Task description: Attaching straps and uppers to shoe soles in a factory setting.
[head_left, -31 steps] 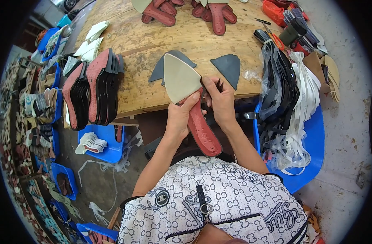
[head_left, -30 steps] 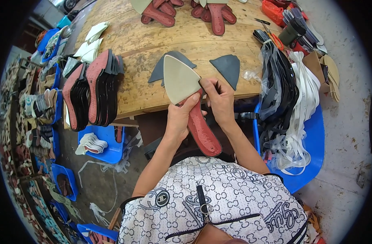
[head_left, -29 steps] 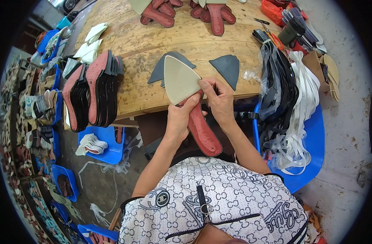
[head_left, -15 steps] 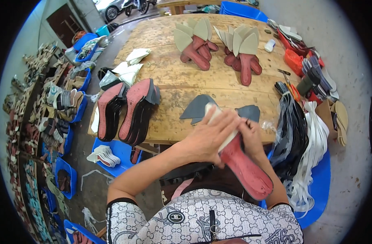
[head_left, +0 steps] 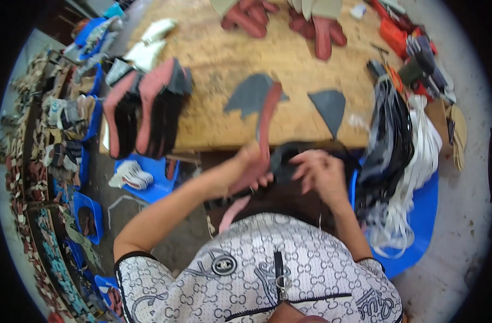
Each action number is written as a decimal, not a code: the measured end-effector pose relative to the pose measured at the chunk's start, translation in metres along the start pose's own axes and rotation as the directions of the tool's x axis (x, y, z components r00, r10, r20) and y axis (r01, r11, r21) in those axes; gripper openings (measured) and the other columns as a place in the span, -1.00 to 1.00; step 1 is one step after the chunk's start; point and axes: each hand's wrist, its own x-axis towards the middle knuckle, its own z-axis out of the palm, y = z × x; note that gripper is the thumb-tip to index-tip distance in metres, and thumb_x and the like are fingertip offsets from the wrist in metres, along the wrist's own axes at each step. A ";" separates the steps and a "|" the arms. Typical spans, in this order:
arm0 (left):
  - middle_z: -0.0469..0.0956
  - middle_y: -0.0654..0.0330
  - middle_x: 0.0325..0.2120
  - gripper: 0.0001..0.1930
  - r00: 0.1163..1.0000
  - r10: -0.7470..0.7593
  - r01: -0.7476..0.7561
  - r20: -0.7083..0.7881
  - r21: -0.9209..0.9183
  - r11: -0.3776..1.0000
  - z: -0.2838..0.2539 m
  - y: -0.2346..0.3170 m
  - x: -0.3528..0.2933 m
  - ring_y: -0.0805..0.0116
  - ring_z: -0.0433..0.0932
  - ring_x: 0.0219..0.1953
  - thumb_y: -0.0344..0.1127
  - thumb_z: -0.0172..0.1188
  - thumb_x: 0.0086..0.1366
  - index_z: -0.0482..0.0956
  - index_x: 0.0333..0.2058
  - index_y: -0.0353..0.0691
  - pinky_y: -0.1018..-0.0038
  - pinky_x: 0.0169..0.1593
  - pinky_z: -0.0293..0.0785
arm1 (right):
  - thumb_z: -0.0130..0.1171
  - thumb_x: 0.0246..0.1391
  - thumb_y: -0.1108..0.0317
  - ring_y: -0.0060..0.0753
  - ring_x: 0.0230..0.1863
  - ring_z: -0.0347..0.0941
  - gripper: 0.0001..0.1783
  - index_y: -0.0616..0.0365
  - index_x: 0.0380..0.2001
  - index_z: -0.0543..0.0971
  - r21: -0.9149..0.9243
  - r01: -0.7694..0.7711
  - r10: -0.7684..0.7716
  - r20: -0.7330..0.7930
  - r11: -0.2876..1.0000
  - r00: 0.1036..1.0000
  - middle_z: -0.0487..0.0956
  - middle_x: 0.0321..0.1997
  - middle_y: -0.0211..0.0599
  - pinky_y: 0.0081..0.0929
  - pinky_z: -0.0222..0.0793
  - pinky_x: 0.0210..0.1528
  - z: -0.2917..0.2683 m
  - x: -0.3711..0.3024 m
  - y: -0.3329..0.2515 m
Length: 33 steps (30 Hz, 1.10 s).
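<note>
My left hand (head_left: 245, 168), smeared by motion, is closed around a red insole (head_left: 268, 110) that stands nearly edge-on, its upper end over the table. My right hand (head_left: 322, 173) is a little apart to the right, fingers bent and spread. Between the hands, by the table's front edge, is a piece of black material (head_left: 284, 160), largely hidden. Dark grey toe-shaped pieces (head_left: 249, 96) lie beyond the left hand, and a single grey piece (head_left: 330, 107) lies beyond the right one.
Stacks of pink-topped black soles (head_left: 155, 110) stand at the wooden table's (head_left: 203, 126) left. Red insoles (head_left: 322, 40) with cream toe pieces lie at the back. Black strips (head_left: 388, 140) and white strips (head_left: 418, 145) hang over a blue tub (head_left: 418, 215) at right.
My right hand has let go of the insole and moved apart. The left hand has turned the insole, bringing it left and edge-on. The whole view has tipped downward.
</note>
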 end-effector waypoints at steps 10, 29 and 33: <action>0.46 0.14 -0.08 -0.10 0.998 0.038 0.023 -0.056 0.808 0.589 0.048 0.072 -0.024 0.30 0.42 -0.01 0.03 0.50 -0.21 0.39 0.06 -0.43 0.43 0.11 0.31 | 0.20 0.11 0.37 -0.59 -0.68 0.40 -0.85 0.25 -0.35 0.54 0.459 0.171 -0.063 -0.240 0.872 0.969 0.62 -0.42 -0.22 -0.72 0.11 -0.79 0.026 0.015 -0.010; 0.51 -0.04 -0.09 -0.22 0.960 0.026 -0.258 0.279 0.845 0.469 0.021 0.040 0.000 0.10 0.48 -0.05 0.00 0.47 -0.25 0.52 -0.06 -0.41 0.37 0.04 0.37 | 0.15 0.20 0.19 -0.65 -0.68 0.38 -0.80 0.04 -0.43 0.51 0.423 -0.027 0.099 -0.148 0.906 0.984 0.52 -0.54 -0.46 -0.73 0.08 -0.83 0.016 -0.031 -0.005; 0.51 0.00 -0.11 -0.25 0.958 0.140 -0.283 0.249 0.897 0.341 0.016 0.027 -0.007 0.14 0.47 -0.04 -0.11 0.49 -0.24 0.52 -0.05 -0.41 0.38 0.06 0.34 | 0.23 0.13 0.15 -0.64 -0.71 0.35 -0.79 0.02 -0.43 0.52 0.436 -0.040 0.172 -0.267 0.899 0.948 0.50 -0.56 -0.48 -0.68 0.08 -0.82 0.021 -0.017 -0.006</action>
